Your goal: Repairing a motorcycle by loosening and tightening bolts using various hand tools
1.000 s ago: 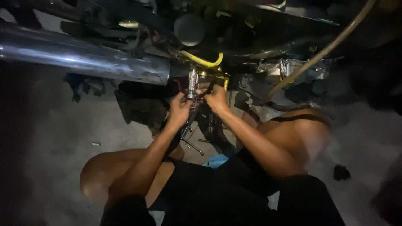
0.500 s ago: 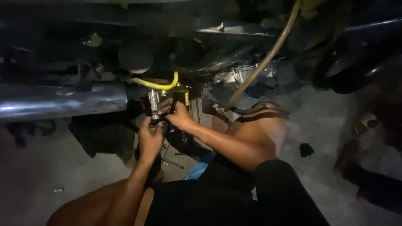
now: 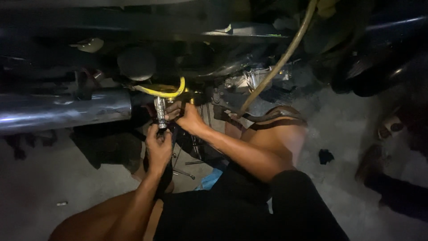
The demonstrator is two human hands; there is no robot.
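Left hand fingers wrapped around the metal tool; right hand apparently pinching its top, tip shadowed beneath yellow hose. Grip unchanged; view shifted.

Seen from above in dim light, the left hand grips the lower end of a small upright metal tool, while the right hand closes its fingers around the tool's upper part. Just above them curves a yellow hose. A long chrome pipe runs off to the left. A tan hose slants up to the right. The grey concrete floor lies below, with a small dark scrap near the bent knee.
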